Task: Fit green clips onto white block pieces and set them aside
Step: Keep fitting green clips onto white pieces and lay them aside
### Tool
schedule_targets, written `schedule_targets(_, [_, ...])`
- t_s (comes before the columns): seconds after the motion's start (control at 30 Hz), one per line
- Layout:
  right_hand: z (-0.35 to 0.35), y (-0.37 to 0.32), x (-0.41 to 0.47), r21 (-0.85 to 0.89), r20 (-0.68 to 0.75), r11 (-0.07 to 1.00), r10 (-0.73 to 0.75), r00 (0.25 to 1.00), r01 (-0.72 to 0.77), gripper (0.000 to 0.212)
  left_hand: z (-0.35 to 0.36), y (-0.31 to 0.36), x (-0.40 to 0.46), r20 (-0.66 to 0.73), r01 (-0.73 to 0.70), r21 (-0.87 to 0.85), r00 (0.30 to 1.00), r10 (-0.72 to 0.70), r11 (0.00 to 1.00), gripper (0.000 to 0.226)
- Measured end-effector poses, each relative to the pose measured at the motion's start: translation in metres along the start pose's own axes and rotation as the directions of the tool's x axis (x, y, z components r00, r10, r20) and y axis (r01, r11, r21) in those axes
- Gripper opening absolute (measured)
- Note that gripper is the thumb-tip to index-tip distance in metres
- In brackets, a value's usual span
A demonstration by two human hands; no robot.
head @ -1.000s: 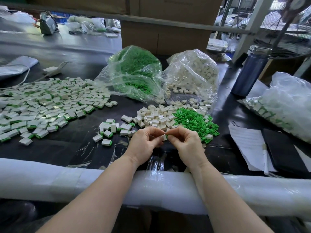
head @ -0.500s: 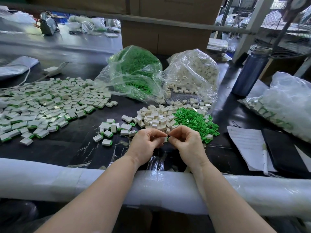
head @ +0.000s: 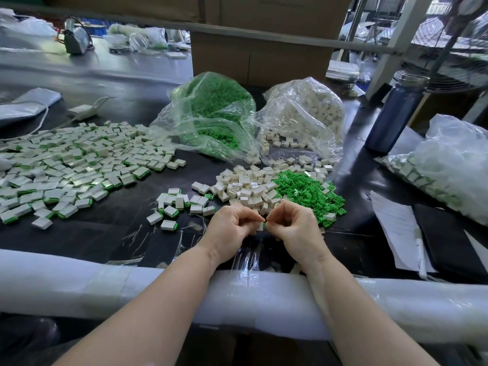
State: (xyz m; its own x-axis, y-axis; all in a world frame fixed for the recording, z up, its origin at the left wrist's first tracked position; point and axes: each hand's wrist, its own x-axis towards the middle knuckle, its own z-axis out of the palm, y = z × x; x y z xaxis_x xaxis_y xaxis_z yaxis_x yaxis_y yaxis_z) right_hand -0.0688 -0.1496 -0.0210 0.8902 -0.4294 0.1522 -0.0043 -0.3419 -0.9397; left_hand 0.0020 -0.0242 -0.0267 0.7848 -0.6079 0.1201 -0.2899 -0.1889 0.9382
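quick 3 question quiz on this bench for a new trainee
1. True or false: the loose green clips lie right of the loose white blocks.
2. Which bag sits further left: A) green clip bag B) white block bag?
3. What do both hands, left and right, pinch between them?

Key: 1 true; 2 A; 3 a white block with a green clip at its right end.

Factory assembly bench, bulk parts bags (head: pixel 216 114), cardboard cartons (head: pixel 258 56), industrial fan (head: pixel 454 72)
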Motion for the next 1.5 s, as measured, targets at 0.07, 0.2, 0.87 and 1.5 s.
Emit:
schedule_targets(0.07, [0.000, 0.000, 0.000, 0.000, 0.004, 1.000, 0.002, 1.000, -0.002, 0.032, -0.001, -0.001, 0.000, 0.002, -0.005, 0.026, 1.000, 0.005, 1.000, 0.018])
schedule_targets(0.2, [0.000, 0.000, -0.001, -0.002, 0.005, 1.000, 0.004, 1.000, -0.004, 0.033, 0.000, -0.001, 0.001, 0.008, -0.009, 0.053, 1.000, 0.009, 0.999, 0.015])
schedule_targets(0.87, [0.002, 0.008, 0.006, 0.073, -0.044, 0.997, 0.015, 0.999, -0.012, 0.022, 0.001, 0.002, 0.004, -0.047, -0.001, -0.005, 0.999, 0.001, 1.000, 0.013])
schedule_targets(1.5, [0.003, 0.005, 0.008, -0.065, 0.044, 0.994, 0.090, 0.995, -0.087, 0.025, 0.000, -0.003, 0.005, -0.039, 0.028, -0.105, 0.999, -0.032, 0.994, 0.017])
